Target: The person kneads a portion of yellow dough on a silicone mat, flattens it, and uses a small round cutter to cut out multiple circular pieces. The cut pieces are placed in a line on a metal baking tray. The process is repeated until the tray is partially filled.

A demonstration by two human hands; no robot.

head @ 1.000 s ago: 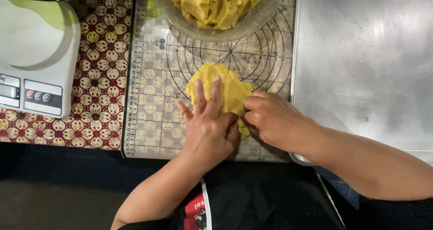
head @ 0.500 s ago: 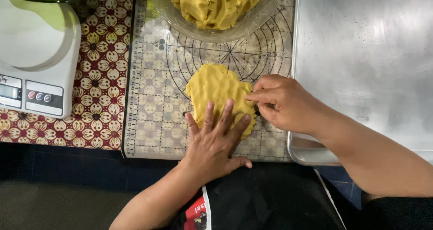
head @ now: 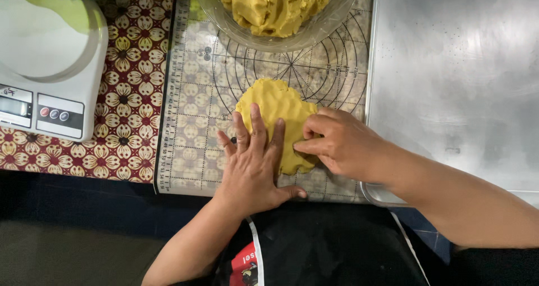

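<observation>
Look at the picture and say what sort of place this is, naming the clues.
Probably a home kitchen worktop set up for baking: yellow dough flattened on a marked pastry mat, a glass bowl of more dough, and a kitchen scale.

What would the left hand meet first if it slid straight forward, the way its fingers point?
The left hand already lies on the flattened yellow dough; past it, probably the glass bowl of dough.

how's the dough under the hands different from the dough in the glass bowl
The dough on the mat is one flattened sheet with finger ridges; the dough in the glass bowl is a heaped pile of rough chunks. The flat piece is far smaller than the bowl's mass. The left hand presses the flat piece and the right hand pinches its edge; the bowl's dough is untouched. Both are the same yellow.
</observation>
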